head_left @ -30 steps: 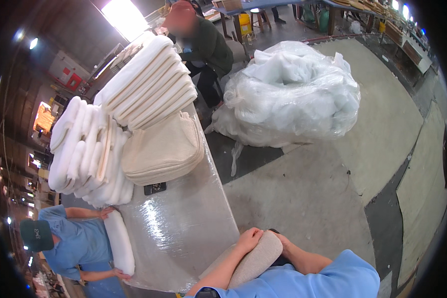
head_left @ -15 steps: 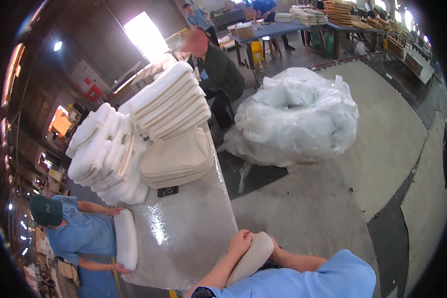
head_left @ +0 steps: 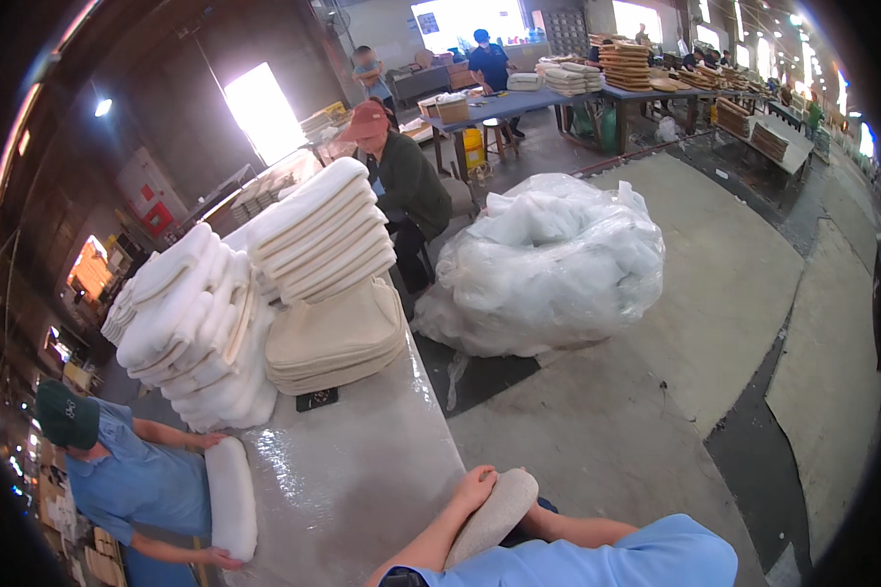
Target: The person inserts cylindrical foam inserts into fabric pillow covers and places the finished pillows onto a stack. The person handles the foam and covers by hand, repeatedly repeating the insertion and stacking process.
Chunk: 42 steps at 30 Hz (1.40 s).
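Observation:
A beige padded cushion (head_left: 499,507), seen nearly edge-on, is held upright against my body beside the table's near corner. My left hand (head_left: 475,487) is closed on its top left edge, fingers curled over the fabric. My right hand (head_left: 536,519) grips the cushion from its right side; the fingers are mostly hidden behind it. On the table (head_left: 362,470), a stack of flat beige covers (head_left: 333,342) lies farther off, with a dark phone-like object (head_left: 316,399) in front of it.
Tall stacks of white padded pieces (head_left: 196,328) and more folded white pads (head_left: 323,235) fill the table's far end. At left a co-worker (head_left: 142,470) holds a white cushion (head_left: 231,499). A large plastic bag of white filling (head_left: 548,264) sits on the floor; a person (head_left: 411,171) sits behind the table.
My view has shifted, so the table and bag appear farther left and lower. Both my hands keep the beige cushion. The co-worker still holds the white cushion.

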Available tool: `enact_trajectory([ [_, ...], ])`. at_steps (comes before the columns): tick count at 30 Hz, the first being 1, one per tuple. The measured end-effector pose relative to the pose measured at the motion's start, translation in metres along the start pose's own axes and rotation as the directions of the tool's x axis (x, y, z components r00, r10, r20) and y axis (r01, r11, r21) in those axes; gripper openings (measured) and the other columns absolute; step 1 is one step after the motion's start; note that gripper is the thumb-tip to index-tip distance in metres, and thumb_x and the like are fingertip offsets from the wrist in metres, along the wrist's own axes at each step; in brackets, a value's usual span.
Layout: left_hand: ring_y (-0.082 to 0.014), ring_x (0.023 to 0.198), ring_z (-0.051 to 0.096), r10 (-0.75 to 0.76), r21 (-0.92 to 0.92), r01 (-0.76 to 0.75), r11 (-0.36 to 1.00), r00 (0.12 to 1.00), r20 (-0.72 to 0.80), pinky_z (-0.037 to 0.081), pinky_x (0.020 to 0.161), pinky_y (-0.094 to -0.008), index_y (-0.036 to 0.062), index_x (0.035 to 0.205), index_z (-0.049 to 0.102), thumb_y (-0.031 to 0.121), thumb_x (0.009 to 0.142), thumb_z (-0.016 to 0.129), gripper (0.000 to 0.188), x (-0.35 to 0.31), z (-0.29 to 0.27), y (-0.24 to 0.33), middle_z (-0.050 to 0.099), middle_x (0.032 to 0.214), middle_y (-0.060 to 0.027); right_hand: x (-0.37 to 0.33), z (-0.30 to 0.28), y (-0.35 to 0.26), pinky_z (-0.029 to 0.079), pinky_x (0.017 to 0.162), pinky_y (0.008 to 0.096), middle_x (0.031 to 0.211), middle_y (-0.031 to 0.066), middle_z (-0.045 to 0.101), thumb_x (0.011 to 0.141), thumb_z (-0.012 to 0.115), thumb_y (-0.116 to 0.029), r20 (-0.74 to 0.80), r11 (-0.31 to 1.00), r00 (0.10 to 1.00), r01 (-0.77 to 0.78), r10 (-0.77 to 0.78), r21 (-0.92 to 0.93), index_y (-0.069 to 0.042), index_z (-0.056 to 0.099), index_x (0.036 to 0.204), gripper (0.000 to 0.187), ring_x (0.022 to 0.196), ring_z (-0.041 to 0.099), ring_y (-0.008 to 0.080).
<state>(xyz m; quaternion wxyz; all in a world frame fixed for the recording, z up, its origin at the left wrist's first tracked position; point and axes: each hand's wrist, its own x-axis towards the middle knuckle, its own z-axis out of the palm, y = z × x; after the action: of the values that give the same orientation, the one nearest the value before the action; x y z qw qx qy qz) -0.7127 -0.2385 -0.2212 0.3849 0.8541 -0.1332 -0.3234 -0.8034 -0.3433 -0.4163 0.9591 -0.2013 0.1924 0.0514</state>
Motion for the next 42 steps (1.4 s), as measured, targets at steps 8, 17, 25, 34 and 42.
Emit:
enact_trajectory([
  [8,-0.0339,0.112,0.071,0.073,0.335,-0.076,0.939,0.997,0.020,0.054,0.099,-0.0432,0.0156,0.129,0.071,0.041,0.098,0.063,0.041,0.013,-0.019,-0.015,0.075,0.119,-0.0158,-0.016,0.035,0.008,0.046,0.109,0.0431,0.135,0.0073,0.067,0.102,0.051,-0.040,0.042,0.569,0.990,0.110,-0.132,-0.815,-0.018,0.062,0.137,0.043,0.128,0.060,0.0281],
  [17,-0.0353,0.105,0.072,-0.096,0.219,0.032,0.975,0.952,0.290,0.055,0.092,-0.0428,0.0057,0.110,0.077,0.051,0.095,0.066,0.049,0.064,-0.011,-0.022,0.076,0.109,-0.0186,-0.001,0.032,0.011,0.049,0.107,0.0569,0.134,0.0163,0.066,0.107,0.036,-0.066,-0.468,0.947,0.843,-0.135,0.264,0.291,-0.006,0.055,0.141,0.071,0.121,0.064,0.0393],
  [25,-0.0371,0.113,0.071,-0.215,0.355,0.017,0.935,0.822,0.527,0.053,0.097,-0.0450,-0.0005,0.115,0.077,0.068,0.095,0.058,0.074,0.103,0.001,-0.040,0.074,0.121,-0.0243,-0.032,0.089,-0.024,0.053,0.098,0.0534,0.125,0.0154,0.070,0.106,0.044,-0.063,-0.543,0.974,0.812,-0.131,0.212,0.184,-0.004,0.062,0.133,0.066,0.111,0.067,0.0362],
  [34,-0.0266,0.116,0.068,-0.246,0.083,0.272,0.959,0.647,0.721,0.051,0.099,-0.0407,-0.0001,0.127,0.074,0.064,0.098,0.059,0.072,0.104,0.007,-0.042,0.072,0.128,-0.0162,-0.031,0.085,-0.023,0.054,0.091,0.0490,0.114,0.0129,0.071,0.106,0.050,-0.059,-0.588,0.985,0.790,-0.143,0.174,0.099,-0.004,0.067,0.123,0.060,0.101,0.068,0.0322],
  [42,-0.0215,0.108,0.069,-0.211,0.024,0.275,0.961,0.677,0.705,0.053,0.093,-0.0394,0.0023,0.124,0.076,0.053,0.093,0.075,0.060,0.110,0.011,-0.048,0.075,0.120,-0.0124,-0.017,0.073,-0.017,0.053,0.087,0.0471,0.109,0.0114,0.070,0.106,0.052,-0.057,-0.615,0.990,0.780,-0.141,0.114,0.005,-0.005,0.068,0.118,0.056,0.097,0.067,0.0301],
])
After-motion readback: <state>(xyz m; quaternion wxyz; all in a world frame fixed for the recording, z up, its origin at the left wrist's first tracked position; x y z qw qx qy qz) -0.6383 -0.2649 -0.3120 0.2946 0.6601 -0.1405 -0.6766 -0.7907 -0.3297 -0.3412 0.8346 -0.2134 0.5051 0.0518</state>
